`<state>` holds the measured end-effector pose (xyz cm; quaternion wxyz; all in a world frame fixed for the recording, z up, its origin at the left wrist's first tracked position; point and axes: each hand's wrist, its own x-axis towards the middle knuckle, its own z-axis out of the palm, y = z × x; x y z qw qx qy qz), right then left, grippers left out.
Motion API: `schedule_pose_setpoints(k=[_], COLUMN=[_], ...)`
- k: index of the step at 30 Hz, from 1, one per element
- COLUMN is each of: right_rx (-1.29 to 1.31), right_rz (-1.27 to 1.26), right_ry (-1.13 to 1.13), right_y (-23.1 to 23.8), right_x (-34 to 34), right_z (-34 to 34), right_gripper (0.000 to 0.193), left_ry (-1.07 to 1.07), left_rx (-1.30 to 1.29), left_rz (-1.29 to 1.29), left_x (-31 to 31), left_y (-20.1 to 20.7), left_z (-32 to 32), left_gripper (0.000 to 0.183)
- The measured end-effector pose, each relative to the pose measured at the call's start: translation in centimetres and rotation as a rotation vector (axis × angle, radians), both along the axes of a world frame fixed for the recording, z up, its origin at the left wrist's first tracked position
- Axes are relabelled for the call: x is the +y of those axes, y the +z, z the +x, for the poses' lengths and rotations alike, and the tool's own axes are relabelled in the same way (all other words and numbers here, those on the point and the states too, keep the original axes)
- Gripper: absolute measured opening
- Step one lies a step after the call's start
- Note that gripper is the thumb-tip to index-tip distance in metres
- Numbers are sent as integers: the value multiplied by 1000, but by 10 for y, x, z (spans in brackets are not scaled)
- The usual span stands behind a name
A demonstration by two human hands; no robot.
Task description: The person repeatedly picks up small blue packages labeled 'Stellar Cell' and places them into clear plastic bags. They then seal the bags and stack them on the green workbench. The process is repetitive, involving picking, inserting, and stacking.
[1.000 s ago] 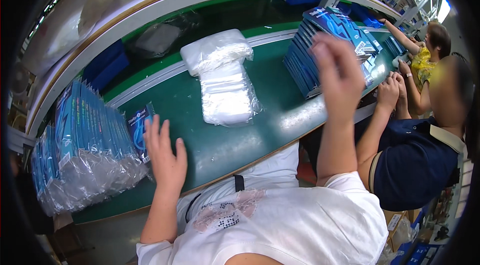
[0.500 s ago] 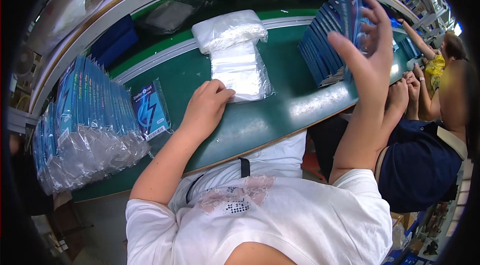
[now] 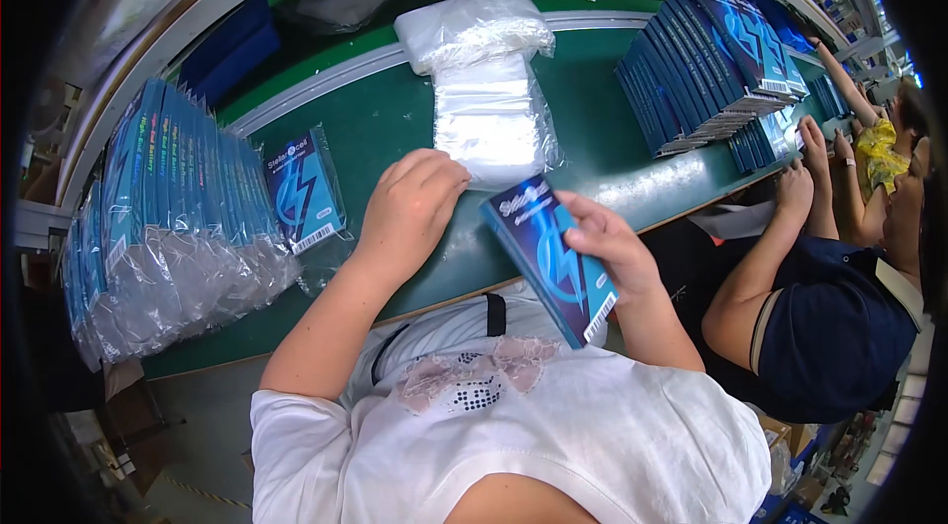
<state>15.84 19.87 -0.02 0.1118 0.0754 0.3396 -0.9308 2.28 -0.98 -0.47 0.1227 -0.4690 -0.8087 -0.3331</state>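
My right hand [image 3: 614,245] grips a flat blue box [image 3: 551,262] with a lightning-bolt design, held tilted over the table's near edge. At the near end of a stack of clear plastic bags [image 3: 484,119], my left hand [image 3: 415,203] has its fingers pressed together on the edge of a bag. The fingertips are partly hidden. To the left stands a row of bagged blue boxes [image 3: 178,159], and one bagged box [image 3: 301,188] lies beside it. A row of unbagged blue boxes [image 3: 681,70] stands to the right.
The green table [image 3: 380,129] has a metal rail [image 3: 326,80] along its far side. Blue bins [image 3: 232,45] sit behind it at the left. Beyond the bags rests a folded white plastic bundle [image 3: 474,30]. At the right, a co-worker's arms [image 3: 760,247] reach to the table.
My right hand has come from the right-hand row down to my front with a blue box. My left hand stays at the near edge of the bags.
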Motion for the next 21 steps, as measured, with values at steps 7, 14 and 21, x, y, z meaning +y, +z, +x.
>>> schedule_pose_setpoints(k=[7, 14, 21], right_rx=[-66, 14, -35], right_rz=[-93, 87, 300], right_ry=[131, 9, -141], right_y=[2, -5, -8], right_x=[-34, -29, -28], right_z=[-6, -21, -10], right_gripper=[63, 59, 55], left_ry=[96, 135, 175], left_rx=[-319, -811, -1152], left_rz=[113, 347, 481], left_x=[3, 0, -1], left_y=[15, 3, 2], left_z=[10, 11, 17], left_gripper=[11, 9, 9])
